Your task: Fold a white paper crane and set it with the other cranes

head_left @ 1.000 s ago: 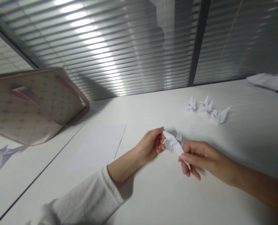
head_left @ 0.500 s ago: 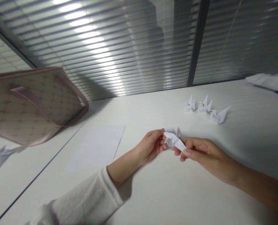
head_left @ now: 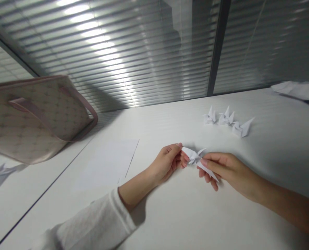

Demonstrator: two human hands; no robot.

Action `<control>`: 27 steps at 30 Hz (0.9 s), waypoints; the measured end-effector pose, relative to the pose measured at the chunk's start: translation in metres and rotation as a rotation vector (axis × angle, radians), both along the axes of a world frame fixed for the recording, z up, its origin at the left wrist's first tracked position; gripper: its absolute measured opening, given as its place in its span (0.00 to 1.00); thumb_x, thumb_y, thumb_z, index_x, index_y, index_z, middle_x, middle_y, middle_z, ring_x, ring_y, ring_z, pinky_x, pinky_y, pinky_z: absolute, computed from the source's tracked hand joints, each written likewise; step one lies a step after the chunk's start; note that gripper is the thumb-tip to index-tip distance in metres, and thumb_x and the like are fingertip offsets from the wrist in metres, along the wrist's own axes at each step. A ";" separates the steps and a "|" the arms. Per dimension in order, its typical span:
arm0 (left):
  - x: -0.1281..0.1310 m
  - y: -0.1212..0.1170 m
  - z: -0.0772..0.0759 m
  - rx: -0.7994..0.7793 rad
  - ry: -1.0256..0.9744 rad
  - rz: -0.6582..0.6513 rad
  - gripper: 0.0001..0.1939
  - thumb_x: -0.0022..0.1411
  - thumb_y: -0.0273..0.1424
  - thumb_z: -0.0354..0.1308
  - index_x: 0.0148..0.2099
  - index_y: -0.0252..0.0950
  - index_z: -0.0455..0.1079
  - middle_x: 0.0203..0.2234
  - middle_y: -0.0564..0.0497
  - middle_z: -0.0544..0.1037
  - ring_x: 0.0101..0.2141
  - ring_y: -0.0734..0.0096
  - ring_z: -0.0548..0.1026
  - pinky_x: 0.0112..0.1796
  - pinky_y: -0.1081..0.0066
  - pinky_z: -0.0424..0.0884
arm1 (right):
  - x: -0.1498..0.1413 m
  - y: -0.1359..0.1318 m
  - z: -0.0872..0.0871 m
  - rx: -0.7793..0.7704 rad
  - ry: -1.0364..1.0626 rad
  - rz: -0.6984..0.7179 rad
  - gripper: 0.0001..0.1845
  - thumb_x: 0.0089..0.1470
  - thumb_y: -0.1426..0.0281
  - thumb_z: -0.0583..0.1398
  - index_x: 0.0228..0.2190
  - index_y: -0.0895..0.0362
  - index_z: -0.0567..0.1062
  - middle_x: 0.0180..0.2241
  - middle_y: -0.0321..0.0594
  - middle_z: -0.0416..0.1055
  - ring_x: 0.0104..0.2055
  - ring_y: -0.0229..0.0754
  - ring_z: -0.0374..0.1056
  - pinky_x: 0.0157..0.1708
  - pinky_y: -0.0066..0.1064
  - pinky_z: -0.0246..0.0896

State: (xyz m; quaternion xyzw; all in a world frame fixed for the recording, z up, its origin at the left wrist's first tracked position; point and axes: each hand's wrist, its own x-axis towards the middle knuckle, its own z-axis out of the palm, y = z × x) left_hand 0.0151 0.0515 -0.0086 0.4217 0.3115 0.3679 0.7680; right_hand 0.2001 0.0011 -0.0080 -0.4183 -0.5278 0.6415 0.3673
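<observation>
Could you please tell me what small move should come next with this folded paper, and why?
Perhaps slide the right hand outward along the folded paper toward its lower tip: the thumb presses near the middle, while the left hand pinches the opposite tip, so the hold looks uneven.

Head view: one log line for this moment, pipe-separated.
left hand: pinching paper crane's wing | right hand: gripping opposite wing | paper crane: held between both | three folded cranes: standing behind

crane [head_left: 193, 158] in hands [head_left: 168, 160] | other cranes [head_left: 225, 120] behind | sheet [head_left: 108, 161], then bag [head_left: 37, 121], left
</observation>
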 end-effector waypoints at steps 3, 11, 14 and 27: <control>0.001 0.000 -0.001 -0.008 0.012 0.019 0.18 0.62 0.36 0.56 0.25 0.27 0.71 0.17 0.50 0.71 0.20 0.79 0.68 0.23 0.79 0.63 | 0.001 0.000 0.000 0.055 -0.031 -0.024 0.18 0.54 0.58 0.59 0.25 0.60 0.72 0.20 0.33 0.65 0.18 0.30 0.60 0.18 0.25 0.57; 0.002 -0.001 -0.002 -0.031 0.029 0.051 0.16 0.61 0.34 0.57 0.25 0.27 0.70 0.17 0.51 0.71 0.18 0.81 0.67 0.21 0.80 0.62 | 0.003 0.002 -0.001 0.139 0.016 -0.006 0.15 0.55 0.60 0.59 0.27 0.59 0.72 0.24 0.35 0.68 0.22 0.31 0.61 0.21 0.25 0.58; 0.001 0.000 -0.002 -0.034 0.035 0.032 0.17 0.61 0.34 0.57 0.26 0.27 0.71 0.17 0.50 0.72 0.19 0.80 0.69 0.22 0.80 0.63 | 0.002 0.003 -0.003 0.076 -0.024 -0.008 0.16 0.56 0.59 0.58 0.25 0.59 0.71 0.21 0.33 0.66 0.19 0.31 0.59 0.19 0.25 0.54; 0.002 0.001 0.001 0.005 0.090 0.029 0.16 0.58 0.35 0.57 0.23 0.28 0.69 0.16 0.50 0.72 0.16 0.79 0.68 0.19 0.79 0.63 | 0.006 0.000 -0.001 0.072 -0.033 -0.006 0.16 0.55 0.61 0.58 0.22 0.58 0.68 0.20 0.32 0.63 0.18 0.30 0.56 0.17 0.24 0.50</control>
